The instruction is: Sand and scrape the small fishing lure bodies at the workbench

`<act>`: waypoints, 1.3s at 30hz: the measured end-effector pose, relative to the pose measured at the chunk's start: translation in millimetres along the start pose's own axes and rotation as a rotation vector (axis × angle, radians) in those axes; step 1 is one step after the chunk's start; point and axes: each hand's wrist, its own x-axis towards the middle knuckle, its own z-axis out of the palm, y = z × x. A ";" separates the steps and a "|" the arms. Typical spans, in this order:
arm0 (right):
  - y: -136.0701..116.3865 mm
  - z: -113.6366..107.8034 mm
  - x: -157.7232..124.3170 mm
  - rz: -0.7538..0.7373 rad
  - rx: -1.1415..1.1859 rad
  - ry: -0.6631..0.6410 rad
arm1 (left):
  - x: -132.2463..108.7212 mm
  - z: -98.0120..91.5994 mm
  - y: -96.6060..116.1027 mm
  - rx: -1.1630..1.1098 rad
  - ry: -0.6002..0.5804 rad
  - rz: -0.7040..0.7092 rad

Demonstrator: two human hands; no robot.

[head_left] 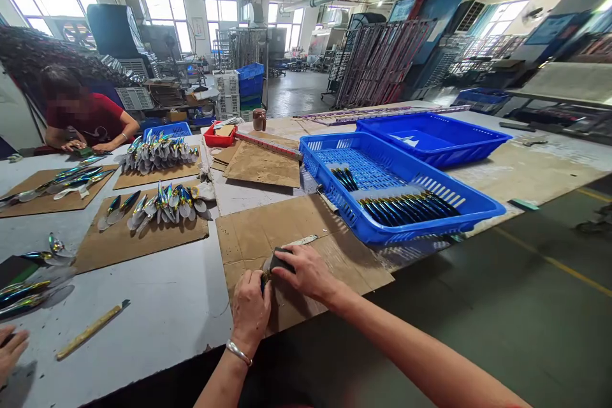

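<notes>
Above a flat sheet of cardboard (pixel 268 226) at the table's front edge, my two hands are close together. My left hand (pixel 249 307) is closed around a small shiny fishing lure (pixel 264 278), mostly hidden by the fingers. My right hand (pixel 308 271) grips a dark block (pixel 282 260) against or just beside the lure's pale end; whether they touch I cannot tell. Just beyond the fingers a thin pale knife-like tool (pixel 303 241) lies on the cardboard. A blue crate (pixel 351 220) to the right holds several dark lures (pixel 408 207) in a row.
Metallic lures with clear lips (pixel 167 205) lie in heaps on cardboard at left. A yellow-handled tool (pixel 90 330) is on the white tabletop. Another person's hand (pixel 10 352) shows at the left edge; a person in red (pixel 98 118) works beyond. A second blue crate (pixel 435 134) stands behind.
</notes>
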 end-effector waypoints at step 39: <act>-8.2 -15.6 -7.8 -0.103 -0.156 -0.063 | 0.4 -0.4 0.6 0.007 -0.090 -0.028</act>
